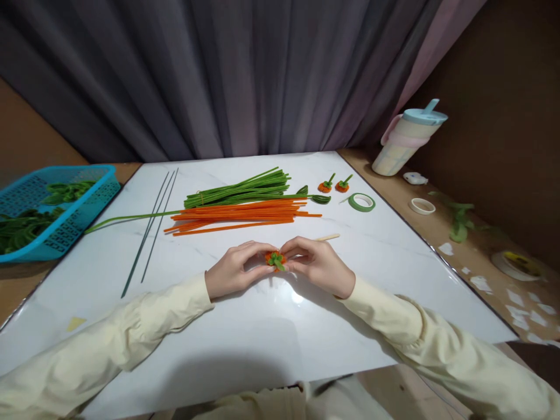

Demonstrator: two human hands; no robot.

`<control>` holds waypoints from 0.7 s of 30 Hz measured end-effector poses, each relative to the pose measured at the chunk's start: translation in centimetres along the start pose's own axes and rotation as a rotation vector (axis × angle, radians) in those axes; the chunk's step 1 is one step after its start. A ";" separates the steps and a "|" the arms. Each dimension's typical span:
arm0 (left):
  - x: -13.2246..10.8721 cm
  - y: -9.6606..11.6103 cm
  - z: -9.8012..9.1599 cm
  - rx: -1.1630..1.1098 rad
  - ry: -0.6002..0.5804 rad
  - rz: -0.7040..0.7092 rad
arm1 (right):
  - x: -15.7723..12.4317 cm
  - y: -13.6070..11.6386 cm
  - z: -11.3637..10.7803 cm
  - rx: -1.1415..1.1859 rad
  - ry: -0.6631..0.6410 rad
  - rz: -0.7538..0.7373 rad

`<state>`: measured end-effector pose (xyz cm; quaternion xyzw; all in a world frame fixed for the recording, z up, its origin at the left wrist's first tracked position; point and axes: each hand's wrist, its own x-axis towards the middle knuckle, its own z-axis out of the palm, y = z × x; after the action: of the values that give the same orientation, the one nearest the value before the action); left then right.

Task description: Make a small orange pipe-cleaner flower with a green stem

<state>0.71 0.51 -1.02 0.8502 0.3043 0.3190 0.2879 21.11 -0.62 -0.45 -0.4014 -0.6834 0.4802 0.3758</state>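
Note:
My left hand (238,268) and my right hand (318,263) meet above the middle of the white table. Between their fingertips they pinch a small orange pipe-cleaner fruit (275,261) with a green leafy top and a short stem. Fingers cover its sides. Just beyond lie a bundle of orange pipe cleaners (236,216) and a bundle of green pipe cleaners (238,189). Two similar pipe-cleaner fruits with green stems, a left one (325,185) and a right one (343,185), sit at the back right. A thin wooden stick (328,237) lies beyond my right hand.
Green tape (362,202) lies at the right. Dark thin rods (151,230) lie left, near a blue basket (37,252) holding green pipe-cleaner pieces. A tumbler (400,143), a white ring (422,206) and paper scraps (481,284) lie past the table's right edge. A curtain (245,76) hangs behind.

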 end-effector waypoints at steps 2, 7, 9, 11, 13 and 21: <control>0.0 -0.1 0.0 -0.001 0.012 -0.032 | 0.0 0.1 0.0 0.065 0.001 0.004; 0.1 -0.2 0.2 -0.092 0.057 -0.149 | 0.0 0.2 0.1 0.092 0.041 -0.040; 0.1 -0.2 0.2 -0.153 0.067 -0.197 | -0.1 0.1 0.2 0.055 0.064 -0.058; 0.2 0.0 0.3 -0.217 0.081 -0.242 | -0.1 -0.1 0.2 0.015 0.089 -0.082; 0.2 0.1 0.5 -0.277 0.094 -0.274 | -0.2 -0.2 0.3 -0.026 0.109 -0.104; -0.1 0.5 0.7 -0.192 0.075 -0.230 | -0.1 -0.1 0.2 -0.117 0.148 -0.137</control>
<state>1.32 -0.08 -1.20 0.7656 0.3785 0.3432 0.3910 20.91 -0.81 -0.38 -0.4096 -0.7065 0.3816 0.4331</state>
